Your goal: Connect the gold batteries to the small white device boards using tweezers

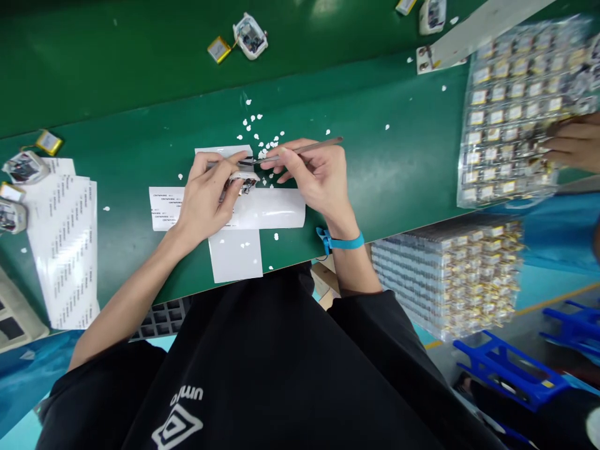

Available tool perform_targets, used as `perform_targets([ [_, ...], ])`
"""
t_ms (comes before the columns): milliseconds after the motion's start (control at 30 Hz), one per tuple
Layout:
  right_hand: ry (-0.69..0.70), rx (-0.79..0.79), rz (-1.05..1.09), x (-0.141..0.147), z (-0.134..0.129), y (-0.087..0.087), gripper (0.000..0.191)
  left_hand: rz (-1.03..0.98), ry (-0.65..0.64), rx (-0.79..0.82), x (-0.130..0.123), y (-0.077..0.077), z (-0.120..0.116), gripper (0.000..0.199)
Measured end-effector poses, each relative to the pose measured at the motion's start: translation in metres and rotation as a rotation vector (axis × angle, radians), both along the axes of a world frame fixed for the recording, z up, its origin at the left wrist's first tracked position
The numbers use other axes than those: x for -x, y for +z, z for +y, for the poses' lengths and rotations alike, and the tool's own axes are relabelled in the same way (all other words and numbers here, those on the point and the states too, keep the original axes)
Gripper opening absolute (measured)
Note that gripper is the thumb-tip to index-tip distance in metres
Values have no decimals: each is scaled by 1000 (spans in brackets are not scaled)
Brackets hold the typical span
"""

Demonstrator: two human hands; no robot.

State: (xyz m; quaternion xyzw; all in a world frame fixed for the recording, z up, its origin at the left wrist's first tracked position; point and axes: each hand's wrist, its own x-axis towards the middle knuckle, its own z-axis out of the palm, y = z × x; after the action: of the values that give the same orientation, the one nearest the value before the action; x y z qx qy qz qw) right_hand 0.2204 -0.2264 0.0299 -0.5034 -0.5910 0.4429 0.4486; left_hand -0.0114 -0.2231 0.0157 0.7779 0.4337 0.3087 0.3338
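Note:
My left hand (pixel 206 200) is shut on a small white plastic electronic module (pixel 244 181), with wires and parts showing at its open side. My right hand (pixel 314 181) holds slim metal tweezers (pixel 300 150), and their tips reach the module's top edge beside my left fingers. Beneath both hands lie white label backing sheets (pixel 269 209). Small white paper bits (pixel 262 140) are scattered on the green workbench (pixel 375 125) just beyond them. A teal strap (pixel 340 242) circles my right wrist.
Printed label sheets (pixel 63 250) and several modules lie at left. Bagged pouch batteries (pixel 510 112) sit at right, where a co-worker's hand (pixel 576 144) rests on them. Below the bench edge stand stacked batteries (pixel 450 275) and blue stools (pixel 509 369).

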Motion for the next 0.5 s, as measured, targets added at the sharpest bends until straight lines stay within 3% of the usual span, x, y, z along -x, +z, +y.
perform_targets([
  [133,-133,-97,84,-1,-15,19,26,-124,1,-129,7,42,-18,17],
  [200,-204,-138,103,1,-27,32,21,-290,152,-104,10,66,-24,14],
  [267,-225,-176,69,5,-39,43,19,-463,340,84,11,78,-21,12],
  [400,-130,-388,-125,16,-51,53,20,-777,450,687,9,66,-3,13],
  [500,-79,-624,-145,22,-49,51,19,-923,501,893,4,58,-4,17],
])
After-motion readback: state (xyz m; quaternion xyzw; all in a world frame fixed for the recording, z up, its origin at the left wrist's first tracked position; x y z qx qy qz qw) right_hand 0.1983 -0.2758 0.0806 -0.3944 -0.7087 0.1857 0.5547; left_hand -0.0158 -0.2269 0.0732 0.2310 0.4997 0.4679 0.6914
